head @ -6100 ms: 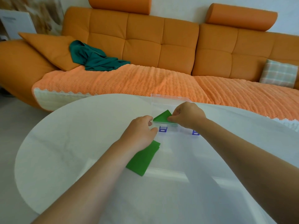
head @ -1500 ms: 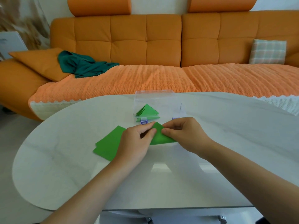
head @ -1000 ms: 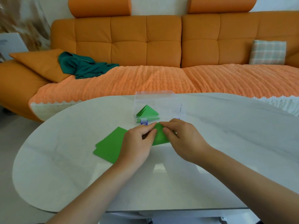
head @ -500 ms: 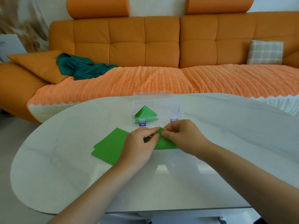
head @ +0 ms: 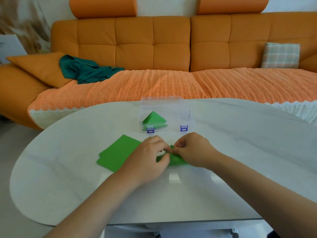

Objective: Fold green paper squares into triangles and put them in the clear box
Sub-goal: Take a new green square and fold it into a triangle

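From the head camera: the left hand and the right hand meet fingertip to fingertip, and both appear to pinch the raised top corner of a half-folded green paper sheet. The sheet lies on the white glossy oval table, about midway between its near and far edges. Most of it spreads below and right of the pinch, partly under the right palm.

The likely fault is a skewed crease. If the pinched corners slip apart, or the sheet slides on the slick top, the triangle comes out lopsided.

The left wrist overlaps the stack of flat green paper squares toward the table's left end and could drag the top one.

The clear plastic box with purple latches stands at the far edge and holds folded green triangles. A careless reach could nudge it off.
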A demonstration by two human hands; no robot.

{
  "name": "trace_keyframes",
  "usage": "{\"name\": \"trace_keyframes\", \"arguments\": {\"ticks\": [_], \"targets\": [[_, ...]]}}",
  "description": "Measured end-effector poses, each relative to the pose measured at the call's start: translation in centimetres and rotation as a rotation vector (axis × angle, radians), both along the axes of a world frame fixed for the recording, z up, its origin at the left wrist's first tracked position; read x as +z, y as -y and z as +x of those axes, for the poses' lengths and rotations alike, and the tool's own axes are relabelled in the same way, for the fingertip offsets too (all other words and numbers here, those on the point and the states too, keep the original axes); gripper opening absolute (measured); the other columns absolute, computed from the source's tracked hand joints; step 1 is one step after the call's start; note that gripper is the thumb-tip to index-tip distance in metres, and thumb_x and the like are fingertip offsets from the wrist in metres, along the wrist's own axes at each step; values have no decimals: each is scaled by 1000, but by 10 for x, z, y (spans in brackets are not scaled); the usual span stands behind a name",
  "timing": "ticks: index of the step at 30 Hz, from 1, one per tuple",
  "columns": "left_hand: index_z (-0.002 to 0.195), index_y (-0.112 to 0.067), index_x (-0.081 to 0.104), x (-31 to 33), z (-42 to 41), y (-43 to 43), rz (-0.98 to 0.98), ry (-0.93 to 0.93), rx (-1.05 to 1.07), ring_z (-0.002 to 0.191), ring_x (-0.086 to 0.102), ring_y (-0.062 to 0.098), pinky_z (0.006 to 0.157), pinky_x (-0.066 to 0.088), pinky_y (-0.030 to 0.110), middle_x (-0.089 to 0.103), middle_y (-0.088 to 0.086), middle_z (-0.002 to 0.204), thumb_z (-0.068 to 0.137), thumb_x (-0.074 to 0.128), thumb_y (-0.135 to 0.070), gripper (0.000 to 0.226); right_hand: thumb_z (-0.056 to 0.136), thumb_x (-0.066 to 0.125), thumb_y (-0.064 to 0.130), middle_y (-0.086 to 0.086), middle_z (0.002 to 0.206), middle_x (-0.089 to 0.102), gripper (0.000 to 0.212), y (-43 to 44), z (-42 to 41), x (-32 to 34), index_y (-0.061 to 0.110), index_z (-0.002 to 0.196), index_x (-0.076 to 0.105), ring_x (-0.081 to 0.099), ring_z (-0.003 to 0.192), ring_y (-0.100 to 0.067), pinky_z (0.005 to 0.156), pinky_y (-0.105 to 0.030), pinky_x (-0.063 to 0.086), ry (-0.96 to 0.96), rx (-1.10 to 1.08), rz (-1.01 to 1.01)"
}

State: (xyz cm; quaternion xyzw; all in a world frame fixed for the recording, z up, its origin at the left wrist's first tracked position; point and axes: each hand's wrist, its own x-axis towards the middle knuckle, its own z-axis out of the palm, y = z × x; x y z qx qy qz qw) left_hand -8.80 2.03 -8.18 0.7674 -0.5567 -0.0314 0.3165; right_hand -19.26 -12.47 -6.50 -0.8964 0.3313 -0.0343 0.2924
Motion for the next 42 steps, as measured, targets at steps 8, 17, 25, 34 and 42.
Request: {"name": "trace_keyframes", "arguments": {"ticks": [8,17,25,34,42], "targets": [[112,-28,72,-2,1,-5,144,41,-117,104,47,2,91,43,24,59,-17,104,88,45,-45,40,91,50,38,10,84,70,22,-6,5,-10,31,84,69,60,84,-14,87,-33,35,-38,34,-331],[109,-25,71,-3,-2,-8,138,105,-143,103,47,6,92,44,29,59,-15,106,87,46,-46,39,92,49,39,11,108,62,32,-8,-7,-4,38,119,66,55,99,-16,82,-34,34,16,253,-641],[131,-31,59,-3,-10,-17,205,238,-155,109,45,8,92,43,31,54,-11,115,89,40,-59,53,88,38,17,5,103,56,48,-16,-19,-2,37,122,65,48,90,-21,78,-36,34,-113,413,-678],[136,-21,55,-12,-28,-33,221,498,-140,127,39,18,110,28,31,51,-3,133,95,27,-62,64,90,38,18,5,99,53,43,-15,-22,-8,37,117,66,42,85,-21,72,-34,22,-77,389,-666],[138,-24,47,-14,-39,-40,207,282,-140,126,37,6,102,40,27,45,-12,137,95,39,-56,54,80,13,36,5,89,51,58,-22,-22,-15,28,92,69,42,81,-19,74,-35,28,-69,334,-748]]}}
